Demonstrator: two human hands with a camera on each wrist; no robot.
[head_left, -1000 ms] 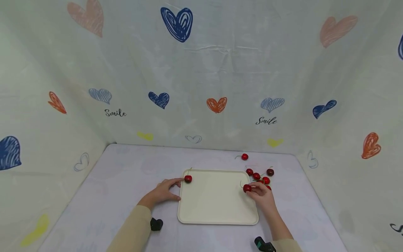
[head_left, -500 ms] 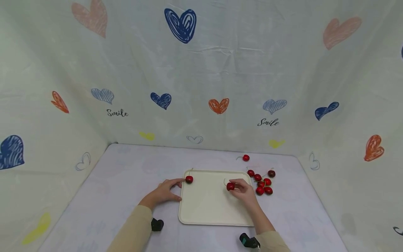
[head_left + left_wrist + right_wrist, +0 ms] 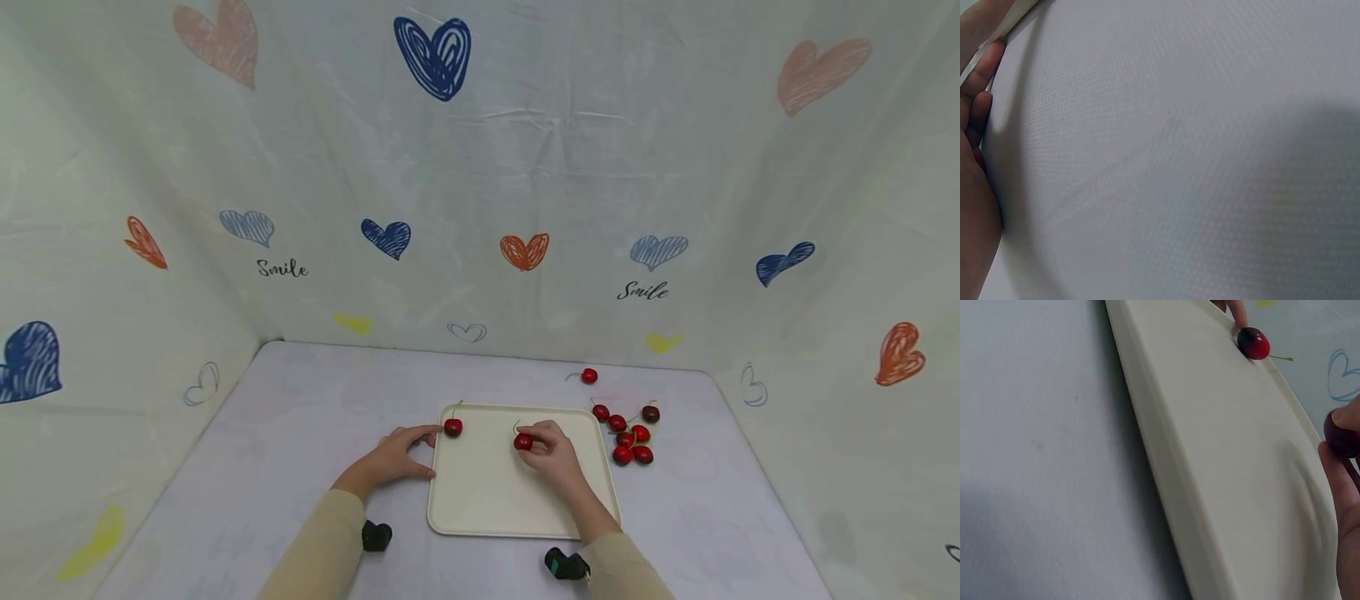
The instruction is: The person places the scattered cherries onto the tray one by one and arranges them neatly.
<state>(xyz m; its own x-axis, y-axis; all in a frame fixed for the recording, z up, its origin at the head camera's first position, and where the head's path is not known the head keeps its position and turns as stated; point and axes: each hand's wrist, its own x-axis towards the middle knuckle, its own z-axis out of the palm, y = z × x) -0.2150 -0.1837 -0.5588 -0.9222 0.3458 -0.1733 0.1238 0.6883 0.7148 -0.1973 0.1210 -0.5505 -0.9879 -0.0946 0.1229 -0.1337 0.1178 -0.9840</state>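
Note:
A cream rectangular tray [image 3: 480, 500] lies on the white table, with one red cherry [image 3: 453, 427] near its far left corner, stem pointing up. My left hand [image 3: 392, 458] touches the tray's left rim, index finger and thumb spread apart along it. Above the middle of the tray, my right hand [image 3: 553, 457] pinches another cherry [image 3: 522, 442] between thumb and fingers. That held cherry [image 3: 1341, 434] also shows at the right edge of the right wrist view. In the left wrist view, the left hand's fingers [image 3: 985, 69] sit against the tray's pale rim.
Several cherries [image 3: 622, 455] cluster on the table just right of the tray. Farther back lies a single cherry [image 3: 589, 377] with its stem to the left. A heart-printed curtain [image 3: 465, 167] stands behind the table [image 3: 322, 392].
My right hand has carried its cherry leftward from the tray's right edge to above the tray's middle, uncovering more of the cherry cluster. The left hand has stayed at the rim.

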